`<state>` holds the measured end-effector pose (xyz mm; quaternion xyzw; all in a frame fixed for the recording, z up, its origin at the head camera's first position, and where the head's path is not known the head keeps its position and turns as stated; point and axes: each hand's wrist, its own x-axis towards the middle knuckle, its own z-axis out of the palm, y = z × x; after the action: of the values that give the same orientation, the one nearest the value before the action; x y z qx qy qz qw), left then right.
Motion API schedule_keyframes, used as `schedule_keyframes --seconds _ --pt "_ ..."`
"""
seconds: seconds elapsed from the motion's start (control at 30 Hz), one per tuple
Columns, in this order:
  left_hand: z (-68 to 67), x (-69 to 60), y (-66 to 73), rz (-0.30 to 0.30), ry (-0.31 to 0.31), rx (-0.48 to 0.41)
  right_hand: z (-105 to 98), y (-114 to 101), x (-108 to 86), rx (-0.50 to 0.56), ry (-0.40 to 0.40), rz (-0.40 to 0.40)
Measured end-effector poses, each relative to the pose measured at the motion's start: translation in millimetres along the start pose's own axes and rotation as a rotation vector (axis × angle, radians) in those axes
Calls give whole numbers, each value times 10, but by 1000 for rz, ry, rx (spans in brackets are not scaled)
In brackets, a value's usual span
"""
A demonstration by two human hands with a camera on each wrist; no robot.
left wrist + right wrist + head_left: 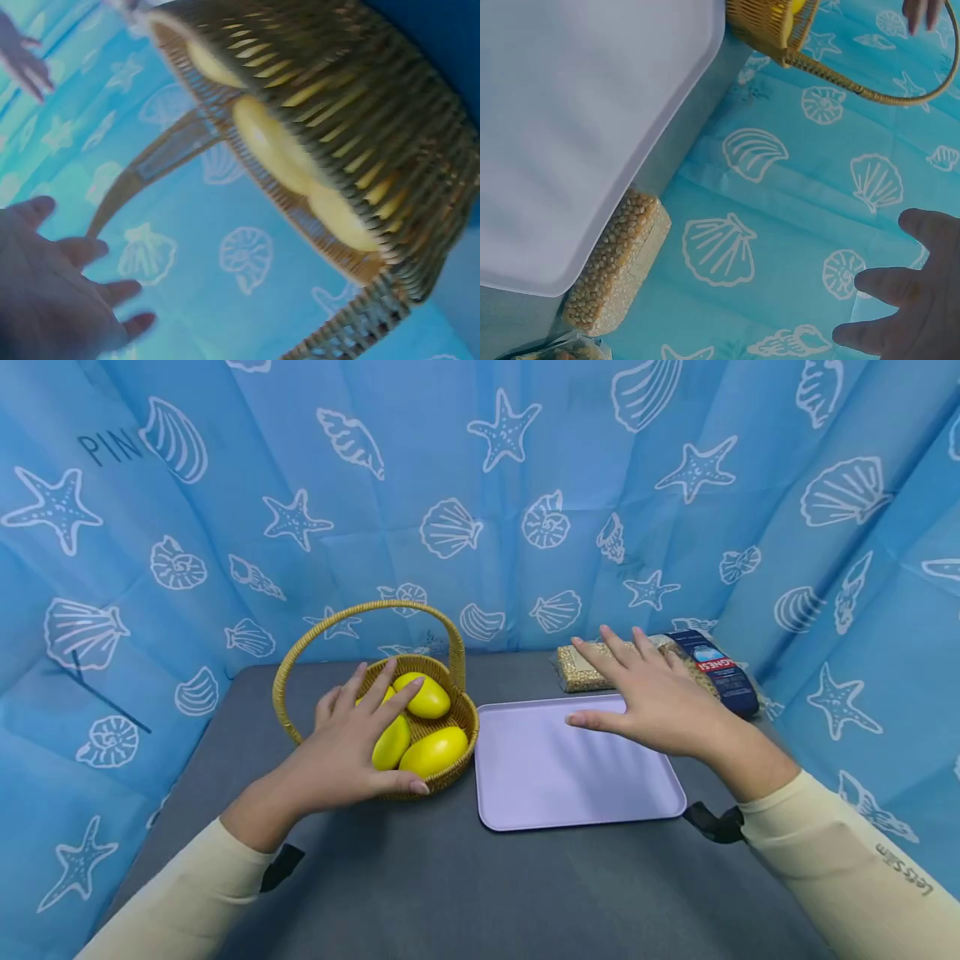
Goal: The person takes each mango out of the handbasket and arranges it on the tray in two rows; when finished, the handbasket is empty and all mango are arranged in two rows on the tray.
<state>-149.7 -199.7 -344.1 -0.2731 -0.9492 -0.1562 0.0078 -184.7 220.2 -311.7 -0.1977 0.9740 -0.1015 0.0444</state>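
A wicker basket (467,727) with a tall handle holds several yellow, lemon-like fruits (435,752). My left hand (341,752) is spread over the basket's near left side, its fingers straight and gripping nothing. In the left wrist view that hand (52,292) appears beside the basket (360,97), near its handle. To the right of the basket lies a lilac tray (555,777). Over the tray's back right part my right hand (660,697) hovers with fingers spread and holds nothing. The right wrist view shows its fingers (889,285) apart from the tray (592,112).
Behind the tray lie a clear pack of pale grains or beans (581,670) and a dark blue labelled packet (716,672), partly hidden by my right hand. A blue curtain with white shells and starfish surrounds the grey table (480,893) at the back and sides.
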Motion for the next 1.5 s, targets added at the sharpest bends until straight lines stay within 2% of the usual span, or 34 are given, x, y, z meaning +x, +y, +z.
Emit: schedule_keyframes --seconds 0.07,0.17,0.33,0.4,0.57,0.67,0.73,0.83,0.93,1.07,1.17,1.27,1.37,1.5 --pt "-72 -68 26 67 43 -83 -13 5 -1 2 13 -8" --pt "-184 -173 65 178 140 -223 -37 16 -4 18 38 -23" --pt "-312 -330 92 329 364 -435 -64 43 -15 79 84 -51" --pt "-321 -384 73 383 451 -577 -64 53 -28 106 100 -65" --pt "-289 -526 -86 488 644 -1003 -37 84 -36 201 125 -129" --pt "-267 -607 -247 507 744 -1151 -17 107 -28 289 138 -186" --pt "-218 -649 -366 488 785 -1206 -5 112 -23 352 149 -226" --pt "-76 -689 -527 396 809 -1263 12 93 -6 439 167 -289" --pt "100 -696 -651 279 801 -1313 51 59 36 497 177 -324" --pt "320 -679 -789 155 776 -1401 119 4 83 527 179 -344" --pt "482 -655 -891 86 734 -1437 174 -39 116 543 176 -362" --pt "666 -633 -1020 11 677 -1420 225 -88 146 569 170 -382" --pt "839 -600 -1127 -31 622 -1392 261 -142 169 600 165 -405" --pt "984 -565 -1168 -66 547 -1366 287 -206 193 622 159 -434"
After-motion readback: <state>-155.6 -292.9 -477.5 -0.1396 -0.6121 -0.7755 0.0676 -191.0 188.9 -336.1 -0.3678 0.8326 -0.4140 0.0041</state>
